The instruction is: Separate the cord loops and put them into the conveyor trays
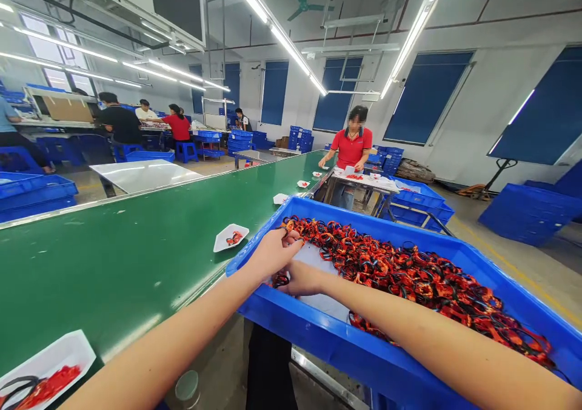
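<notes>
Tangles of red-and-black looped bands (400, 276) pile across most of a shallow blue plastic crate (291, 207), and both bare hands are right in there at the near end of the heap! The left hand (273, 255) comes in over the crate's rim, fingers (291, 235) curled loosely against the edge of the pile. Is it holding a band? Can't tell from here. The right hand (302, 278) reaches in just below it, fingertips (282, 278) at a small clump of loops (279, 279) lying apart from the pile, beside a white sheet (322, 304) lining the crate. Any pinch there is hidden too. Left of the crate runs a long green conveyor belt (127, 264), with a white angular tray (218, 245) of red pieces on it. Beyond the crate, a co-worker in a red polo shirt (351, 149) works at a white-topped table (386, 187), with blue crates (418, 198) stacked alongside.
</notes>
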`<control>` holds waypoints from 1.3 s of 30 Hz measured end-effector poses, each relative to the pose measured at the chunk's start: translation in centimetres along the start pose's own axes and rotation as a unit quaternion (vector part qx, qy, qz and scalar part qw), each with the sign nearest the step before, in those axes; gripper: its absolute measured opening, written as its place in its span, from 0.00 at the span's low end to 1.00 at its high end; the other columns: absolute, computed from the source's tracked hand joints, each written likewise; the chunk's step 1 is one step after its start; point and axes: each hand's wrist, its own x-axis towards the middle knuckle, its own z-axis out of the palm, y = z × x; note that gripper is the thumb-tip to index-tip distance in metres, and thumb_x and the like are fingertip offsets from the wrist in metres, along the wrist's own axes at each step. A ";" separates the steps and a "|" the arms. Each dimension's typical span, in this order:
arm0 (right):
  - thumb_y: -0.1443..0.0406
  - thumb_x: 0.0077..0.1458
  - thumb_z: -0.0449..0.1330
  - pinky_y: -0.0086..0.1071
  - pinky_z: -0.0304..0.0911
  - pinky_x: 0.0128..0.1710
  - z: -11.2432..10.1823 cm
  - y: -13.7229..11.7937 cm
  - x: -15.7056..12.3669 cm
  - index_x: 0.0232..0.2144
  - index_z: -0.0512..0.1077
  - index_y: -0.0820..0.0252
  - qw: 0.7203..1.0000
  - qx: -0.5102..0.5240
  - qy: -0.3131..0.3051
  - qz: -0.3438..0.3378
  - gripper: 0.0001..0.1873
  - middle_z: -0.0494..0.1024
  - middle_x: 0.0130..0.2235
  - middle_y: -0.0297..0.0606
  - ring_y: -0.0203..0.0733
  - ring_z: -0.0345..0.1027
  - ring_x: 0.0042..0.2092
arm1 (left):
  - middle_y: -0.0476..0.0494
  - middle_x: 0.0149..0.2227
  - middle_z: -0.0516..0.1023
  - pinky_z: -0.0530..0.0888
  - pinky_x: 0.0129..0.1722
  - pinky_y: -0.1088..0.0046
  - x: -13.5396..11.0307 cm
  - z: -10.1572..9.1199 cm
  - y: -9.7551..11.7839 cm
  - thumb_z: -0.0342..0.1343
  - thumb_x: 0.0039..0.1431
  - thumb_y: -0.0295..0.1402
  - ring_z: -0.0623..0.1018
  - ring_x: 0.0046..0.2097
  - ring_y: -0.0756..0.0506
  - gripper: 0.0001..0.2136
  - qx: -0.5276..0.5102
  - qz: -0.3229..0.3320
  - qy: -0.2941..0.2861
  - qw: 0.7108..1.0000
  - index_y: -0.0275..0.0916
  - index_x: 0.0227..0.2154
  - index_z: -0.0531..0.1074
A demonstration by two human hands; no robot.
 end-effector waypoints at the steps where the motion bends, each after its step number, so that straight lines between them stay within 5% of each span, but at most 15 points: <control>1: 0.70 0.42 0.65 0.30 0.68 0.25 -0.6 0.3 -0.7 0.32 0.72 0.59 1.000 0.013 -0.012 0.013 0.11 0.74 0.30 0.33 0.35 0.68 0.25 | 0.43 0.33 0.77 0.69 0.37 0.69 0.0 0.0 0.0 0.55 0.48 0.37 0.74 0.35 0.45 0.10 -0.025 -0.016 0.003 1.000 0.37 0.30 0.74; 4: 0.70 0.45 0.60 0.28 0.68 0.20 -3.0 0.4 -2.2 0.35 0.69 0.59 0.998 0.053 -0.005 0.044 0.11 0.74 0.34 0.35 0.34 0.69 0.25 | 0.43 0.34 0.77 0.69 0.38 0.69 0.2 -0.1 0.0 0.54 0.50 0.43 0.74 0.39 0.43 0.13 -0.109 -0.077 0.015 0.991 0.37 0.30 0.72; 8: 0.65 0.51 0.55 0.30 0.70 0.23 -5.8 -1.4 -2.5 0.40 0.64 0.58 0.992 0.087 0.083 0.028 0.13 0.72 0.39 0.38 0.35 0.69 0.29 | 0.39 0.37 0.75 0.71 0.39 0.64 0.5 -0.4 0.0 0.51 0.50 0.51 0.73 0.41 0.41 0.20 -0.221 -0.187 0.006 0.957 0.38 0.34 0.69; 12: 0.64 0.52 0.53 0.35 0.70 0.30 -6.1 -3.5 -2.0 0.44 0.61 0.57 0.975 0.068 0.211 -0.019 0.15 0.71 0.43 0.39 0.35 0.68 0.31 | 0.40 0.33 0.75 0.73 0.35 0.57 0.4 -0.1 1.0 0.44 0.53 0.54 0.75 0.35 0.41 0.22 -0.332 -0.264 -0.066 0.903 0.38 0.34 0.68; 15: 0.66 0.46 0.58 0.40 0.66 0.43 -5.4 -4.4 -2.1 0.46 0.63 0.56 0.952 -0.018 0.294 -0.080 0.22 0.71 0.45 0.39 0.39 0.68 0.38 | 0.43 0.30 0.75 0.74 0.32 0.64 0.5 0.4 1.8 0.38 0.58 0.52 0.76 0.31 0.45 0.22 -0.401 -0.267 -0.086 0.872 0.39 0.33 0.68; 19: 0.64 0.43 0.64 0.39 0.64 0.44 -5.3 -4.9 -2.7 0.51 0.61 0.57 0.956 -0.011 0.270 -0.117 0.31 0.70 0.46 0.40 0.40 0.67 0.40 | 0.44 0.27 0.75 0.72 0.27 0.74 0.7 0.4 1.7 0.41 0.59 0.48 0.74 0.26 0.49 0.19 -0.454 -0.270 -0.065 0.846 0.37 0.32 0.70; 23: 0.62 0.48 0.61 0.36 0.62 0.44 -6.0 -5.0 -3.1 0.50 0.63 0.57 0.948 0.083 0.285 -0.109 0.25 0.71 0.45 0.40 0.39 0.66 0.42 | 0.48 0.24 0.75 0.74 0.26 0.74 0.5 0.2 1.3 0.50 0.55 0.45 0.74 0.23 0.51 0.14 -0.467 -0.279 -0.030 0.838 0.38 0.31 0.70; 29: 0.58 0.48 0.62 0.28 0.61 0.33 -7.0 -4.5 -3.1 0.34 0.72 0.58 0.860 0.409 0.295 -0.072 0.12 0.68 0.28 0.29 0.31 0.60 0.28 | 0.47 0.23 0.73 0.68 0.16 0.80 -0.2 0.3 1.3 0.59 0.49 0.43 0.70 0.20 0.53 0.14 -0.445 -0.264 -0.007 0.856 0.36 0.29 0.70; 39: 0.60 0.49 0.62 0.24 0.60 0.26 -6.8 -5.0 -3.7 0.28 0.68 0.60 0.823 0.543 0.161 -0.035 0.10 0.62 0.25 0.27 0.27 0.52 0.22 | 0.48 0.23 0.72 0.67 0.14 0.80 -0.8 0.4 1.7 0.56 0.52 0.36 0.69 0.19 0.54 0.08 -0.441 -0.220 -0.012 0.870 0.36 0.29 0.70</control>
